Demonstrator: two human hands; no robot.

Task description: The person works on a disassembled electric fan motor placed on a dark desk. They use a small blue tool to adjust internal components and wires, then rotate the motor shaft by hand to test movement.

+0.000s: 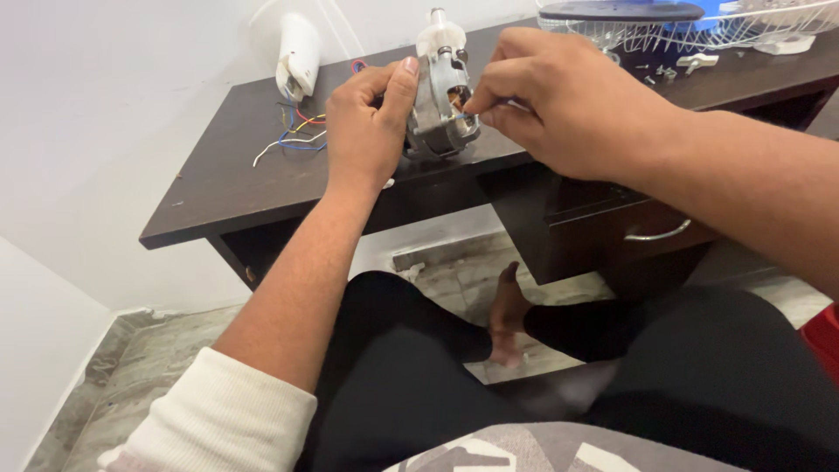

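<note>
We are holding a fan motor (441, 109) above the table (218, 175).
Our left hand (367, 122) is keeping a closed grip on the motor; our right hand (551, 96) is pinching a thin wire at it.

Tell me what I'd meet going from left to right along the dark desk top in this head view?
White plastic housing → loose coloured wires → left hand → grey metal motor with a white shaft cap → right hand → small white wing-shaped plastic piece, with the white wire fan guard behind it.
</note>
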